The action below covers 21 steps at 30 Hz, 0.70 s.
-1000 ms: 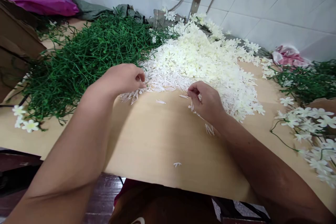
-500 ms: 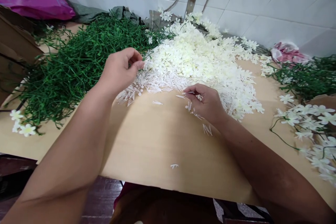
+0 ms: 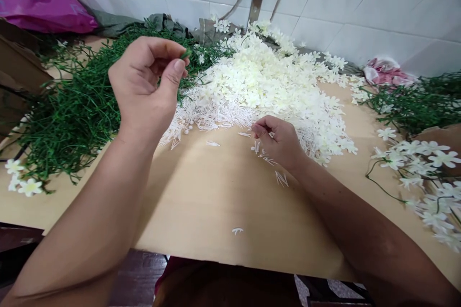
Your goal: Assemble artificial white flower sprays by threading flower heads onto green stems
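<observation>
My left hand (image 3: 147, 76) is raised over the right part of the pile of green stems (image 3: 86, 91), its thumb and fingers pinched on a green stem tip (image 3: 186, 54). My right hand (image 3: 279, 139) is low at the front of the heap, fingertips pressed together; whatever it holds is too small to make out. Behind it spreads a heap of cream-white flowers (image 3: 266, 72). Thin white pieces (image 3: 226, 112) lie along the heap's front edge, and a few loose ones (image 3: 281, 179) rest near my right wrist.
White flowers on green stems (image 3: 428, 158) lie at the right, with more green stems (image 3: 418, 100) behind. A pink-and-white cloth (image 3: 387, 72) is near the tiled wall (image 3: 324, 5). A purple bag (image 3: 43, 0) and a cardboard box (image 3: 18, 67) stand at the left.
My left hand has moved up and left from the edge of the flower heap, and a green stem tip now shows in its fingers. My right hand has barely moved. The view has shifted slightly.
</observation>
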Available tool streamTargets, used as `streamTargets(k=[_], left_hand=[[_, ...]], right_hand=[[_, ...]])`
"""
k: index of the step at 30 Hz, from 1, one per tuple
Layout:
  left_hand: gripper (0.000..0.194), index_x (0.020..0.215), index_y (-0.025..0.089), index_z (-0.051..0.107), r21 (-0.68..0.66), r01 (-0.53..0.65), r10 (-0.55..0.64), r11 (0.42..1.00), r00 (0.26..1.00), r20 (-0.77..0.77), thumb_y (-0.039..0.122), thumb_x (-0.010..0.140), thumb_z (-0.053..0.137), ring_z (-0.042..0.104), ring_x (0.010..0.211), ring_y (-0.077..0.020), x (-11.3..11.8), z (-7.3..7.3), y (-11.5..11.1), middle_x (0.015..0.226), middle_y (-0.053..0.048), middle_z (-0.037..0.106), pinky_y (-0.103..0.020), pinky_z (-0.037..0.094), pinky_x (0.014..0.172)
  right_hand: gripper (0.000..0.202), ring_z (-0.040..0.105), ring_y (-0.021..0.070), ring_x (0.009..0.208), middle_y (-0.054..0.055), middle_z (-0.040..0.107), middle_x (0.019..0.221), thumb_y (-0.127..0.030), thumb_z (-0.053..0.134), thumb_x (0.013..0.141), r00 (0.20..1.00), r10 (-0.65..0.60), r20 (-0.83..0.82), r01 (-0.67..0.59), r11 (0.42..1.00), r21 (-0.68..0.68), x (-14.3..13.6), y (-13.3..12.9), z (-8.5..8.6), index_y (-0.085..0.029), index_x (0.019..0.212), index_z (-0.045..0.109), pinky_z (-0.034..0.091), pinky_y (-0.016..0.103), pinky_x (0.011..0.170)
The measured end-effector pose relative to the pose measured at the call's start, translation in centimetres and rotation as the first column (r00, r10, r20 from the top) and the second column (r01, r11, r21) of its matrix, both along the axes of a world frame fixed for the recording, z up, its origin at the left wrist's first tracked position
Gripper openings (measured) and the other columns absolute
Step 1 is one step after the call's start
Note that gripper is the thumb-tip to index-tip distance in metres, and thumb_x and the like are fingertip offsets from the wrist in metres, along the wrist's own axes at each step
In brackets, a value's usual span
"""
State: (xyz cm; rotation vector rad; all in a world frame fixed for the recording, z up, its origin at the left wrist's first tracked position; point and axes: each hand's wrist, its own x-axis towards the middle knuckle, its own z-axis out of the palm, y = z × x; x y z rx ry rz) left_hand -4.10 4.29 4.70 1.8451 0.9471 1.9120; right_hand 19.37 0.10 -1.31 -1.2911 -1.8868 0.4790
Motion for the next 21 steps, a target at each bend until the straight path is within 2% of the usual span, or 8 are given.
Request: streamTargets(k=[3,6,8,10,12,14,18,21], left_hand=[[0.018,0.083,0.015,0.067,-0.089,0.07,-0.065,0.994,0.996,0.065,0.029,0.074,0.074,0.058,0.067,-0.0057,0.8,-0.5,0.0,0.074,0.002,0.062,-0.024,0.047,0.066],[0.011,0.077,0.017,0.065,-0.295,0.133,-0.104,0.946,0.988,0.113,0.025,0.073,0.072,0.055,0.059,-0.005,2.2,-2.0,0.2,0.065,0.004,0.061,-0.021,0.046,0.059],[0.01,0.074,0.016,0.063,-0.487,0.192,-0.164,0.852,0.981,0.1,0.021,0.071,0.071,0.053,0.056,-0.0056,3.4,-3.1,0.1,0.061,0.004,0.059,-0.021,0.044,0.056],[0.007,0.071,0.014,0.062,-0.619,0.251,-0.229,0.744,0.966,0.116,0.017,0.07,0.068,0.05,0.053,-0.0056,4.6,-3.9,-0.2,0.058,0.004,0.057,-0.02,0.042,0.054],[0.003,0.07,0.013,0.061,-0.692,0.296,-0.276,0.659,0.95,0.144,0.014,0.071,0.064,0.048,0.052,-0.0053,5.4,-4.4,-0.6,0.056,0.004,0.056,-0.02,0.04,0.053],[0.002,0.07,0.013,0.061,-0.733,0.31,-0.3,0.606,0.942,0.15,0.014,0.071,0.062,0.047,0.051,-0.0053,5.7,-4.7,-0.8,0.057,0.003,0.057,-0.019,0.038,0.053],[0.004,0.073,0.013,0.06,-0.782,0.277,-0.364,0.558,0.929,0.07,0.017,0.072,0.061,0.046,0.05,-0.0062,5.5,-5.2,-0.7,0.058,0.003,0.056,-0.021,0.037,0.053],[0.009,0.077,0.014,0.063,-0.788,0.204,-0.48,0.581,0.867,-0.129,0.022,0.076,0.058,0.049,0.056,-0.009,5.2,-5.7,-0.5,0.062,0.001,0.059,-0.023,0.038,0.056]], right_hand=[[0.017,0.046,0.0088,0.055,0.0,0.059,0.062,-0.025,0.051,0.084,1.0,0.002,-0.02,-0.003,0.999,-0.033,0.0,0.1,-0.1,-0.017,0.07,0.057,0.037,0.025,0.055],[0.008,0.048,0.0088,0.056,-0.001,0.059,0.064,-0.021,0.055,0.08,0.993,0.011,-0.121,-0.023,0.995,-0.095,0.1,0.3,-0.1,-0.017,0.075,0.059,0.038,0.024,0.054],[0.004,0.048,0.0086,0.056,-0.001,0.058,0.064,-0.019,0.058,0.077,0.976,-0.002,-0.218,-0.025,0.992,-0.121,0.1,0.5,0.1,-0.017,0.076,0.061,0.039,0.025,0.054],[0.003,0.049,0.0086,0.056,-0.001,0.058,0.064,-0.019,0.06,0.075,0.953,-0.021,-0.301,-0.023,0.99,-0.142,0.2,0.6,0.3,-0.017,0.076,0.061,0.04,0.025,0.054],[0.003,0.051,0.0089,0.057,-0.001,0.059,0.065,-0.019,0.062,0.074,0.932,-0.031,-0.361,-0.03,0.986,-0.163,0.2,0.8,0.5,-0.017,0.076,0.061,0.042,0.026,0.055],[0.005,0.053,0.0091,0.059,-0.001,0.061,0.067,-0.019,0.065,0.071,0.921,-0.031,-0.388,-0.039,0.985,-0.171,0.3,0.9,0.6,-0.017,0.075,0.061,0.044,0.026,0.057],[0.005,0.051,0.0087,0.057,-0.001,0.06,0.064,-0.017,0.065,0.072,0.939,-0.049,-0.341,0.003,0.991,-0.135,1.1,1.5,0.5,-0.017,0.071,0.06,0.045,0.026,0.056],[0.007,0.049,0.0088,0.055,-0.001,0.059,0.063,-0.016,0.062,0.074,0.961,-0.124,-0.246,0.107,0.991,-0.08,2.0,2.2,0.6,-0.017,0.068,0.059,0.046,0.028,0.056]])
